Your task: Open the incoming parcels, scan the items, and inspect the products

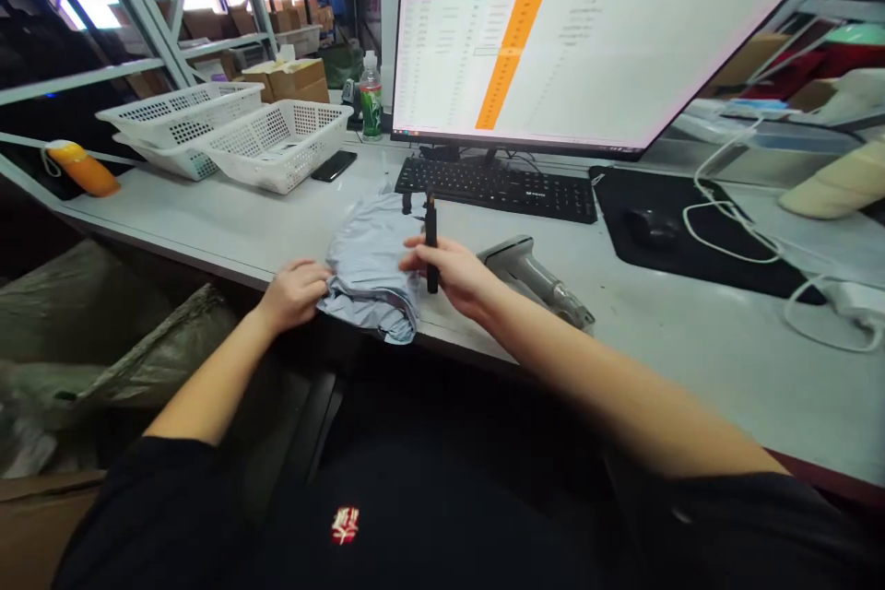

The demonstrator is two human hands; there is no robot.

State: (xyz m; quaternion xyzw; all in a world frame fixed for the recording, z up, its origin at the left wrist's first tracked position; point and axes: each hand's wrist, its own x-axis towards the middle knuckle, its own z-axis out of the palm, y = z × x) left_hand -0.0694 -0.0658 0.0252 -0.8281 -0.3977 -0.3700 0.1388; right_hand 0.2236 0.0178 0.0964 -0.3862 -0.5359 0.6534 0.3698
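A crumpled light blue garment (370,263) lies at the front edge of the grey desk (228,221). My left hand (296,292) grips its left side with curled fingers. My right hand (453,275) is closed around a black pen-like tool (430,238) held upright, touching the garment's right side. A grey handheld barcode scanner (536,277) lies on the desk just right of my right hand.
Behind stand a black keyboard (498,186), a large monitor (587,37) showing a spreadsheet, a mouse (650,223) on a black mat, white cables (753,240), two white mesh baskets (277,143), a phone (334,166), a green bottle (371,97) and metal shelving.
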